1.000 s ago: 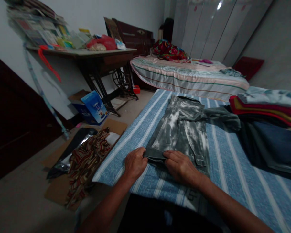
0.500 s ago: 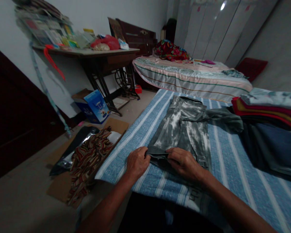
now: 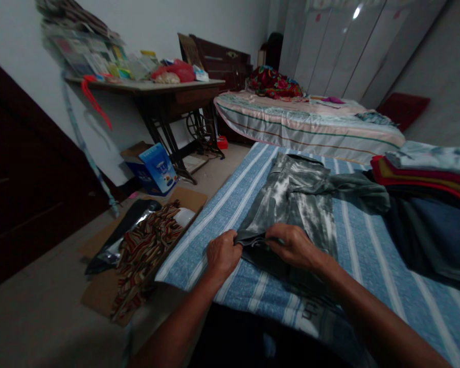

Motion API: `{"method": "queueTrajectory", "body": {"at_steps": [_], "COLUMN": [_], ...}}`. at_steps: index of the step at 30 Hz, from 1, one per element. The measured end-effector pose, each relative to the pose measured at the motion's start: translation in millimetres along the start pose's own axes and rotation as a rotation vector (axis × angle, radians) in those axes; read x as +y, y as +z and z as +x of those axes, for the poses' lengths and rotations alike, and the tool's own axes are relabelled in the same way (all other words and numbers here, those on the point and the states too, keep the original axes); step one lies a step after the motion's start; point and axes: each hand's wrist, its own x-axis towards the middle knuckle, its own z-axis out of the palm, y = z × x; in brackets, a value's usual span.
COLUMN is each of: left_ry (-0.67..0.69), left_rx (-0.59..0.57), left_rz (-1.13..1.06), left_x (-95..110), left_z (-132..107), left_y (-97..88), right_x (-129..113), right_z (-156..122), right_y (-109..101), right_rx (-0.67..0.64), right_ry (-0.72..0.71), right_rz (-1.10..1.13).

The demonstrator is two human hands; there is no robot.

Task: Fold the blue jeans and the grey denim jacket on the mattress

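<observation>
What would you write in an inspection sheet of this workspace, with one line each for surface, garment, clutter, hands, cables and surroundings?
Surface: blue cloth with white stripes, spread under the garment.
Garment: grey with whitish patches; a sleeve extends toward the right.
Clutter: folded clothes stacked at the right; on the floor at the left, a blue box and opened cardboard with striped fabric on it.
Hands: left hand grips the garment's near left corner; right hand pinches its near edge, further right.
Cables: nothing seen.
Surroundings: loaded table against the wall, bed with pale cover, pale wardrobe behind.
</observation>
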Motion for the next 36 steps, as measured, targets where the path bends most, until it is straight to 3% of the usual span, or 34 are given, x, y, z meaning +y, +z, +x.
{"method": "queueTrajectory", "body": {"at_steps": [7,20,36], "left_ry": [-0.034,-0.017,-0.019], "left_rx": [-0.037,-0.005,0.030], "left_rz": [0.037,-0.028,0.073], "left_x": [3.2,0.2,6.3], "left_z": [1.1,-0.2,2.2], "left_y": [-1.1,0.0,1.8], "right_x": [-4.1,-7.3,-11.4], "right_z": [17.3,41.7,38.3], "right_y": [-10.7,-18.1,-17.7], "right_rx": [-0.012,-0.017,0.006], "right_ry": [-0.051,-0.162,-0.207], "right_rz": [-0.058,-0.245,-0.252]}}
